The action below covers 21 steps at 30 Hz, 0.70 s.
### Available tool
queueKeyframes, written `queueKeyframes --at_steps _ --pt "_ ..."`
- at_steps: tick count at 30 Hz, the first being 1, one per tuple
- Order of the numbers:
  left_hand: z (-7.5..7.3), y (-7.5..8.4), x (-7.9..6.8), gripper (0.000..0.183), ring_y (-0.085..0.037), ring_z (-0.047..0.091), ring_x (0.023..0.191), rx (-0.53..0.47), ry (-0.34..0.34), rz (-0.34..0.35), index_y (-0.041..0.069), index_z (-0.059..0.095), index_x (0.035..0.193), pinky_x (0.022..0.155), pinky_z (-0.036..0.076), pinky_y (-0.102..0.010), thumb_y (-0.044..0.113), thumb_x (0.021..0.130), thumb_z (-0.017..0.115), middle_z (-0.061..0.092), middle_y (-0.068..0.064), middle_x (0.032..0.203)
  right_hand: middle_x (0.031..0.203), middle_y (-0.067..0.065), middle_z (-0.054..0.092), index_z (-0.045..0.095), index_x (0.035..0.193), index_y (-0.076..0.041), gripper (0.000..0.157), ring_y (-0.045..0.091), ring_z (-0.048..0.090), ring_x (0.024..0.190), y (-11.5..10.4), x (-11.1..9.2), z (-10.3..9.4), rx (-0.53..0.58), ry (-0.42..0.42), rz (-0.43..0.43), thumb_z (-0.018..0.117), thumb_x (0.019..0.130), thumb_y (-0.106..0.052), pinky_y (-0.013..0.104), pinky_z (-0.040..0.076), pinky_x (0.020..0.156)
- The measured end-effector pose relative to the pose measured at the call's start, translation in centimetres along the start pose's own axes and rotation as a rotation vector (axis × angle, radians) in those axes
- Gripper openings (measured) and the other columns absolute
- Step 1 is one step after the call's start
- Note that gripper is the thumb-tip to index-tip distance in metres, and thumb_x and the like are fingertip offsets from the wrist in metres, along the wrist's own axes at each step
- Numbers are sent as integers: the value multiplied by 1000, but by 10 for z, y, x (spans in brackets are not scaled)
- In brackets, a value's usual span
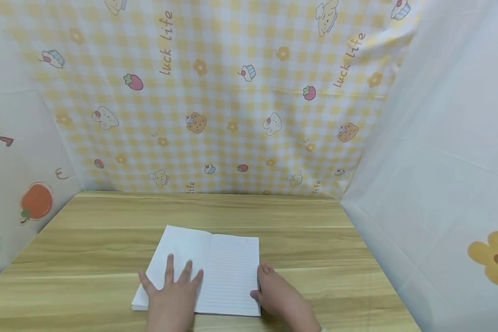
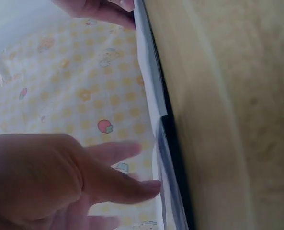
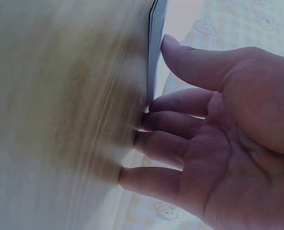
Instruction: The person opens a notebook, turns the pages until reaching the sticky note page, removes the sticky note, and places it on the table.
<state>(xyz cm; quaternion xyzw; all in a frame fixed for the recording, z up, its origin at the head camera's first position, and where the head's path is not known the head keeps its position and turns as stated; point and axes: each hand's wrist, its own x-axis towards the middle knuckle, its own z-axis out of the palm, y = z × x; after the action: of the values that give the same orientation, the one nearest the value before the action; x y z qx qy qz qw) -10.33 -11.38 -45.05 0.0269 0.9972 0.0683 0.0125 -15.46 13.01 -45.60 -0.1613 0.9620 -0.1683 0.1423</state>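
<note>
An open notebook (image 1: pixel 232 276) lies flat on the wooden table, its left page blank and its right page lined. Over the lower left page my left hand (image 1: pixel 172 299) is spread, fingers apart. The left wrist view shows that hand (image 2: pixel 79 182) with a fingertip touching the paper by the notebook's edge (image 2: pixel 149 72). At the right edge, my right hand (image 1: pixel 278 293) holds the notebook, thumb on the page and fingers beside the edge. Seen from the right wrist, the thumb of this hand (image 3: pixel 218 129) meets the notebook's side (image 3: pixel 156 48), while other fingertips touch the table.
The wood-grain table (image 1: pixel 315 240) extends around the notebook on all sides. Behind it hangs a yellow checked curtain (image 1: pixel 232 101) with cartoon prints. White cloth walls stand at the left (image 1: pixel 16 115) and right (image 1: pixel 440 161).
</note>
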Motion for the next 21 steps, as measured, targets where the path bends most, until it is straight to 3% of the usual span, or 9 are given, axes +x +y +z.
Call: queueKeyframes --at_steps 3,6,12,18,21 --pt "9 1 4 66 -61 40 148 -65 -145 -5 21 66 145 108 9 -97 1 84 81 58 -19 156 160 33 47 49 149 15 69 48 46 151 0 0 0 -12 0 -2 72 101 -27 60 39 124" --pt "13 4 7 74 -63 49 140 -113 -216 -23 18 66 145 107 21 -95 5 76 89 58 -24 154 161 33 47 48 150 15 67 48 46 151 0 0 0 -16 4 2 72 101 -26 59 39 123" --pt "13 4 8 60 -63 48 142 -161 -195 6 11 69 138 103 35 -90 13 82 88 56 -28 155 161 31 48 48 150 15 65 48 47 151 2 0 2 -13 16 -3 71 101 -21 60 39 123" --pt "9 -5 14 68 -61 39 149 -304 -246 60 2 59 149 104 33 -90 12 86 83 48 -25 163 160 30 49 49 149 14 65 48 47 150 4 1 3 -5 21 -9 72 100 -21 61 39 123" --pt "7 -9 15 66 -60 38 151 -329 -251 85 2 58 150 105 32 -89 10 89 81 47 -23 164 160 30 49 50 148 15 64 48 47 150 4 1 3 -5 19 -8 73 100 -21 60 39 123"
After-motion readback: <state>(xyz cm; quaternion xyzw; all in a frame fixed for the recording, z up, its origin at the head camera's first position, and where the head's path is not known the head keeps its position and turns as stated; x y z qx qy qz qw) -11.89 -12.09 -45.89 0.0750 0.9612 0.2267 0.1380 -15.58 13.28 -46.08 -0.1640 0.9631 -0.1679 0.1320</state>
